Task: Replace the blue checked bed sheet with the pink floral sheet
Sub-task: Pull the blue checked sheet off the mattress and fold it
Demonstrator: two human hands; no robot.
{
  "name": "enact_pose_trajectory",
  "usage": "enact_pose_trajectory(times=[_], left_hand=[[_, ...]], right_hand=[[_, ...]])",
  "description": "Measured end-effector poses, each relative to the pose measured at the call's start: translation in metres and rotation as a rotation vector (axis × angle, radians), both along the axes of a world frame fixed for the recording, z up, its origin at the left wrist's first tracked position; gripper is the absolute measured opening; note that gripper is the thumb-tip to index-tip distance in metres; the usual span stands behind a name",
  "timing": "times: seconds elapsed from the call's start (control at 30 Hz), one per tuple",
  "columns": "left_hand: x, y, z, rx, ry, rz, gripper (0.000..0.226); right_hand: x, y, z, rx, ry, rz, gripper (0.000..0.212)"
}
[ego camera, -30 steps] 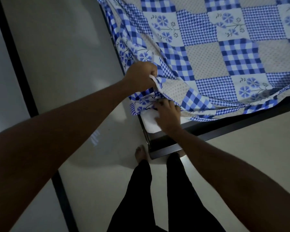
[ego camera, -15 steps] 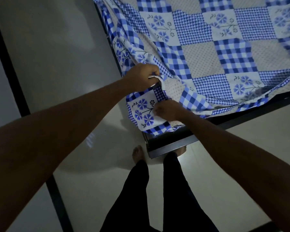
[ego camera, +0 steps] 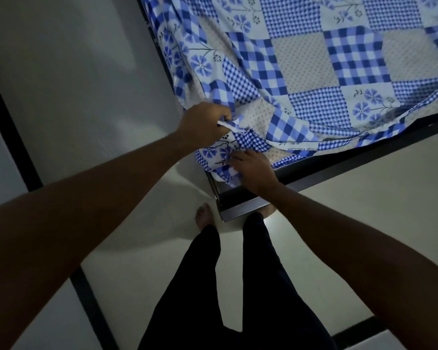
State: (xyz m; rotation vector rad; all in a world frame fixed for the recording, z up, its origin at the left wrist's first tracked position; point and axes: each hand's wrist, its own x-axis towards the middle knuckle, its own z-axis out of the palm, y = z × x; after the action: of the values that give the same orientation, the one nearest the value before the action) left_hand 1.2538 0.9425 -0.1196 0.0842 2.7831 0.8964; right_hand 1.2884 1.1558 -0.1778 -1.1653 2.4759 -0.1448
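The blue checked bed sheet [ego camera: 314, 66] covers the bed at the upper right, its near corner bunched and loose. My left hand [ego camera: 204, 122] grips a fold of that corner, lifted a little above the mattress. Just below it, my right hand [ego camera: 253, 170] lies on the hanging flap of the sheet at the bed's corner, fingers spread over the fabric; whether they pinch it is hidden. No pink floral sheet is in view.
The dark metal bed frame [ego camera: 339, 165] runs along the bed's near edge to a corner post [ego camera: 240, 210] by my feet. I stand on pale floor tiles with black strips [ego camera: 13, 132]; my bare left foot [ego camera: 204, 218] is beside the post.
My left hand has drawn the gripped fold slightly down and left. My right hand has slid down over the hanging flap at the corner, and the sheet there is more bunched.
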Motion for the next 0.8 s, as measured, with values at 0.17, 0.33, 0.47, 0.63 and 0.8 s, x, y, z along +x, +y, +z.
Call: enact_pose_trajectory(times=[0.17,0.33,0.47,0.63,0.8], left_hand=[[0.05,0.032,-0.009,-0.078,-0.005,0.057,0.023],[0.129,0.062,-0.011,-0.087,0.164,0.178,0.044],[0.161,0.072,-0.009,-0.137,0.236,0.223,0.04],[0.162,0.081,-0.005,-0.01,0.424,0.261,0.04],[0.162,0.089,-0.003,-0.075,0.451,0.276,0.036]], right_hand=[[0.015,-0.008,0.019,-0.281,0.132,-0.026,0.028],[0.058,-0.013,0.015,-0.343,0.038,-0.084,0.036],[0.083,0.003,0.026,-0.359,-0.123,-0.22,0.035],[0.043,0.058,0.021,-0.202,0.187,-0.481,0.049],[-0.027,0.095,0.009,0.188,0.122,-0.471,0.051]])
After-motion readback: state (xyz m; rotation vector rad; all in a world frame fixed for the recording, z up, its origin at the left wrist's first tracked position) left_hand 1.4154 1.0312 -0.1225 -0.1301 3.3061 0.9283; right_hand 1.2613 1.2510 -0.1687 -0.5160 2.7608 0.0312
